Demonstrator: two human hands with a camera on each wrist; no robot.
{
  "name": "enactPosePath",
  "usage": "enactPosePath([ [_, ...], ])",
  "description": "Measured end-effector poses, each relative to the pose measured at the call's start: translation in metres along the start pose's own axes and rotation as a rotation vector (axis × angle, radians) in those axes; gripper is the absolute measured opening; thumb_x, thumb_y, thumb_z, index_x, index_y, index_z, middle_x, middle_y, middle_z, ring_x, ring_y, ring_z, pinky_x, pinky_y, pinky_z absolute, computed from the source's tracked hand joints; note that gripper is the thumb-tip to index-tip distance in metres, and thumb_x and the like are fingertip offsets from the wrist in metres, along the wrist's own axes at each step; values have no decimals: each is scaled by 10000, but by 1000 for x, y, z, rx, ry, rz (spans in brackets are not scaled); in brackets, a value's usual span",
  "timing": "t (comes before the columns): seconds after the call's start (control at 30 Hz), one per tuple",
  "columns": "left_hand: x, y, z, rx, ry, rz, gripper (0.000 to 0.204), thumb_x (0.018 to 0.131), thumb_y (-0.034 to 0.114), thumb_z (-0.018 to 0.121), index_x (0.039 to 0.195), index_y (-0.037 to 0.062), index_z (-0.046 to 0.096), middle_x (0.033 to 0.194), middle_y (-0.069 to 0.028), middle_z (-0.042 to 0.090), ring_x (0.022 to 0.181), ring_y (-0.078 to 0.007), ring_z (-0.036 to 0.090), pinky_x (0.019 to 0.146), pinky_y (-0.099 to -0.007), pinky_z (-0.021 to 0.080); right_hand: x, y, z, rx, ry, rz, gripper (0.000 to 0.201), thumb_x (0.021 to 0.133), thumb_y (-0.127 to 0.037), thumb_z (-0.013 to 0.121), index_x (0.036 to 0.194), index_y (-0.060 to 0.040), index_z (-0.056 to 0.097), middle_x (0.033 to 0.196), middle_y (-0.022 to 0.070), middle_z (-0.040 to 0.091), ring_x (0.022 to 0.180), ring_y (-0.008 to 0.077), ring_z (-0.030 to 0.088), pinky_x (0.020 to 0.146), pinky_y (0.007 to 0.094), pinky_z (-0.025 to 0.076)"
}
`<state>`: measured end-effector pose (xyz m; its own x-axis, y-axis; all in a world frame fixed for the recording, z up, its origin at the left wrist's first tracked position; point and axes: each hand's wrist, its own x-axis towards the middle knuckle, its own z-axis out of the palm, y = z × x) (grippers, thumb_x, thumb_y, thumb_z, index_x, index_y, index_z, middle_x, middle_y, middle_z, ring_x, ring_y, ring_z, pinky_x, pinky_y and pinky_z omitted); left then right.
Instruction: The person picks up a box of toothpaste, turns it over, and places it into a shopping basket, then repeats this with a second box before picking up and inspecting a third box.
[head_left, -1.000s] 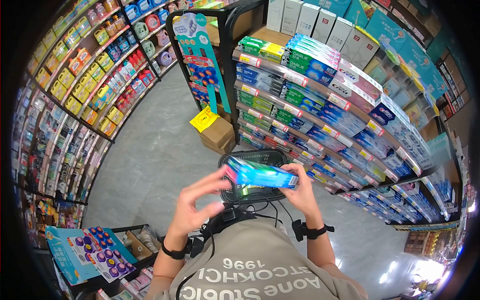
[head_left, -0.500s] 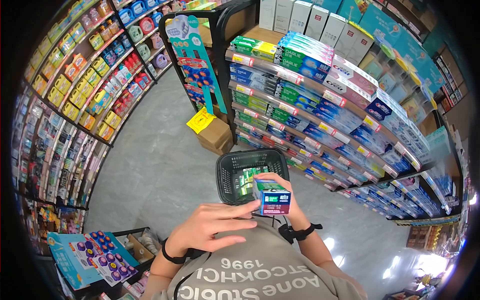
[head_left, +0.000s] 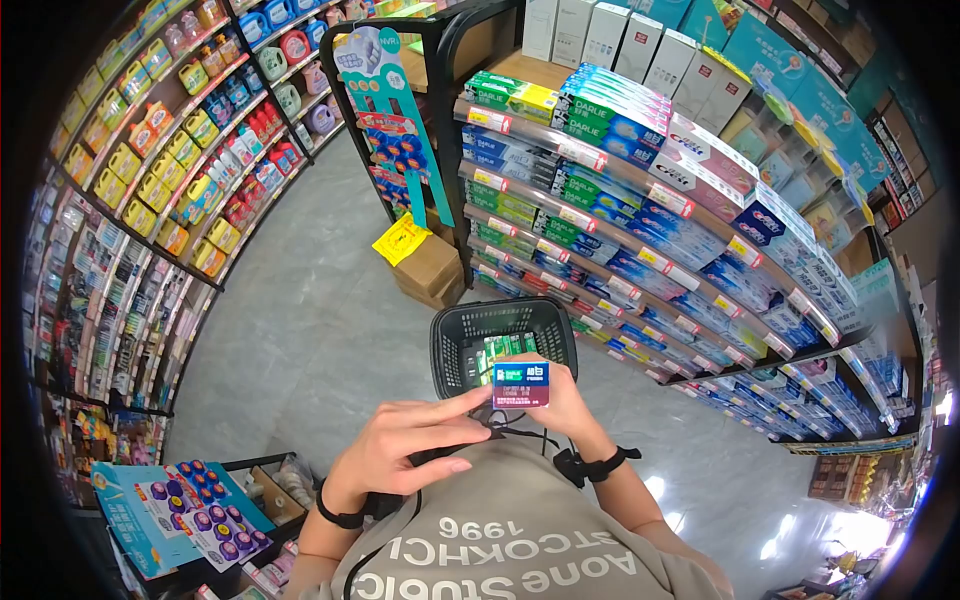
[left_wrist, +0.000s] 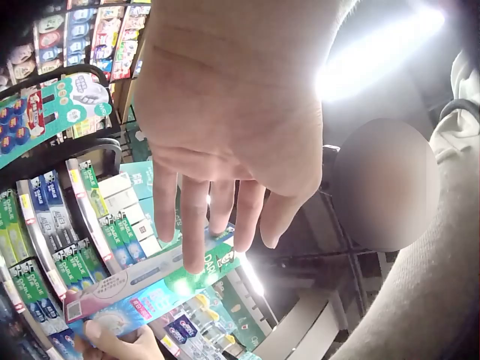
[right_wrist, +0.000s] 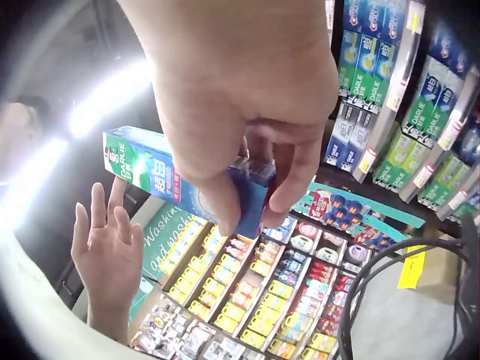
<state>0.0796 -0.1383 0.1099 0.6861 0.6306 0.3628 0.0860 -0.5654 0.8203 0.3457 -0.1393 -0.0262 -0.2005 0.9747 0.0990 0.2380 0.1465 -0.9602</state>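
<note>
A blue and green toothpaste box [head_left: 522, 385] is gripped by the right hand [head_left: 562, 402], its lettered end facing the head camera. In the right wrist view the thumb and fingers of the right hand [right_wrist: 244, 112] pinch one end of the box [right_wrist: 161, 169]. The left hand [head_left: 405, 447] has its fingers extended, their tips at the near left side of the box. Seen from the left wrist, the left hand [left_wrist: 225, 135] is spread, with fingertips by the box [left_wrist: 161, 281]. Beyond the hands is a black basket [head_left: 450, 345] holding green boxes [head_left: 508, 347].
Shelves of toothpaste boxes [head_left: 600, 205] stand at the right, beside the basket. Cardboard boxes [head_left: 430, 272] with a yellow sheet sit on the grey floor [head_left: 300, 300]. Curved shelves of bottles [head_left: 165, 165] line the left; a display with purple-printed card [head_left: 205, 520] is at lower left.
The right hand has turned the box end-on and drawn it nearer the body, then shifted slightly left. The left hand has come lower, its fingers beside the box. More of the basket shows.
</note>
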Motion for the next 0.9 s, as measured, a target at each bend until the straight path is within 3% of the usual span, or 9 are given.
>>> enactPosePath([
  [0.43, -1, -7, -4, 15, 17, 39, 326, 804, 119, 810, 1112, 18, 773, 1458, -233, 595, 941, -276, 775, 796, -348, 605, 2, 11, 5, -20, 22, 5, 476, 766, -57, 857, 1212, -14, 692, 977, 105, 737, 773, 143, 696, 723, 294, 566],
  [0.53, 2, -9, -6, -15, 18, -35, 347, 811, 136, 819, 1136, 27, 767, 1460, -208, 602, 906, -271, 773, 782, -337, 605, 5, 8, 3, -28, -1, 63, 487, 794, -72, 865, 1238, -9, 675, 976, 83, 739, 777, 137, 689, 727, 298, 565],
  [0.57, 3, -10, -7, -15, 5, -106, 365, 799, 123, 823, 1146, 25, 763, 1458, -203, 606, 887, -267, 769, 784, -342, 606, 7, 14, 6, 109, 38, 83, 493, 806, -79, 865, 1249, -8, 663, 980, 75, 738, 776, 133, 686, 722, 294, 564],
  [0.63, 6, -14, -9, -14, -21, -245, 405, 776, 97, 831, 1166, 20, 756, 1453, -194, 614, 849, -260, 763, 789, -351, 607, 14, 37, 14, 383, 116, 121, 505, 828, -94, 866, 1271, -7, 639, 989, 57, 737, 773, 125, 680, 712, 287, 561],
  [0.67, 3, -24, -10, 32, -23, -213, 412, 793, 113, 830, 1187, 29, 745, 1417, -169, 647, 857, -243, 759, 769, -333, 604, 18, 43, 12, 435, 138, 199, 500, 858, -101, 847, 1288, -12, 608, 990, 35, 725, 753, 108, 669, 665, 262, 545],
  [0.8, 0, -43, -13, -12, -13, -246, 347, 834, 85, 799, 1169, 12, 741, 1288, -153, 715, 869, -248, 753, 768, -333, 602, 35, 127, -3, 445, 192, 390, 391, 920, -202, 799, 1217, -21, 622, 950, 35, 703, 658, 91, 639, 582, 237, 504],
  [0.9, 0, -55, -15, -21, 10, -297, 309, 861, 63, 774, 1163, 6, 739, 1178, -147, 751, 866, -253, 748, 772, -336, 597, 33, 204, -8, 354, 192, 678, 410, 931, -353, 772, 1174, -47, 647, 940, 65, 698, 650, 121, 663, 567, 254, 536],
])
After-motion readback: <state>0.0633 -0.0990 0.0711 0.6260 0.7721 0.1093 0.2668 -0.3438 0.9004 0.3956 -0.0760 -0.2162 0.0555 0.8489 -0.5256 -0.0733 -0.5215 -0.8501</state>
